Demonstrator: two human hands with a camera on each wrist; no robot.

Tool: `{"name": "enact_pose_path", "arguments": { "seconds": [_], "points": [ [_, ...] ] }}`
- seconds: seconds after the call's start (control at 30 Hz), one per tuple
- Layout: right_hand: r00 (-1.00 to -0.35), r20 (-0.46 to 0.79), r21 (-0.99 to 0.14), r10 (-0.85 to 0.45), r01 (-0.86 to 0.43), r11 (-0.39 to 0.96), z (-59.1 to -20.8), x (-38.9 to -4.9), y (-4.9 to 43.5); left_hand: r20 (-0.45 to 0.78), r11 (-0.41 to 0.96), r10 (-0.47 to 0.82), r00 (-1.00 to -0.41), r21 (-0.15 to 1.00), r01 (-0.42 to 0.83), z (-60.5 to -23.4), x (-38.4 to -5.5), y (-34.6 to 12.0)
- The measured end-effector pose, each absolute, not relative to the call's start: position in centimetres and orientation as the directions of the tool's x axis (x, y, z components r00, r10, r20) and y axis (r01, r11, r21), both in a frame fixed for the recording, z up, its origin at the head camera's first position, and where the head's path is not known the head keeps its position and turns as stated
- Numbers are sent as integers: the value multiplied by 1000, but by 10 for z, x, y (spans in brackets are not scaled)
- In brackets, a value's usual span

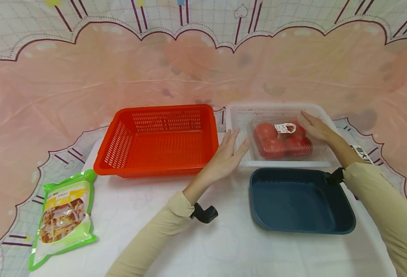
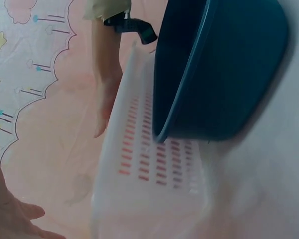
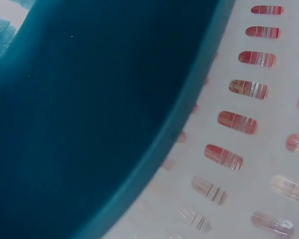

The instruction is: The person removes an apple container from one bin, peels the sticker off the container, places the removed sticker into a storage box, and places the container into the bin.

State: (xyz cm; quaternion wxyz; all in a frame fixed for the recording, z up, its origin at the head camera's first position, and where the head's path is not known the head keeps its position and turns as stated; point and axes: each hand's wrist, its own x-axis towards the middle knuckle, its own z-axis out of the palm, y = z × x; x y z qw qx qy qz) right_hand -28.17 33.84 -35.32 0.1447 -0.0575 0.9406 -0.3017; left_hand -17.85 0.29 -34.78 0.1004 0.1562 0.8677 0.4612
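A clear plastic pack of tomatoes [image 1: 283, 144] with a white label sits inside the white basket [image 1: 239, 163]. My right hand [image 1: 315, 127] reaches over the basket's right side, its straight fingers at the upper right edge of the pack. Beyond the pack's left side, my left hand [image 1: 225, 157] hovers by the basket's left wall with fingers spread, holding nothing. In the left wrist view, part of the left hand [image 2: 10, 204] shows at the lower left, while the right hand [image 2: 103, 94] points down beside the white basket [image 2: 139, 204].
Left of the white basket stands a red basket [image 1: 168, 152]. A dark blue tub [image 1: 300, 204] is just in front of the white one. On the far left lies a green and white food bag [image 1: 65, 219]. A patterned cloth [image 1: 189, 65] rises behind the white table [image 1: 231, 250].
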Motion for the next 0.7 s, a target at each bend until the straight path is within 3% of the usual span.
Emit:
{"name": "enact_pose_path", "arguments": {
  "seconds": [0.7],
  "points": [
    [-949, -262, -598, -177, 16, 802, -359, -282, 341, -20, 345, 161, -987, 938, 37, -382, -181, 31]
  ]
}}
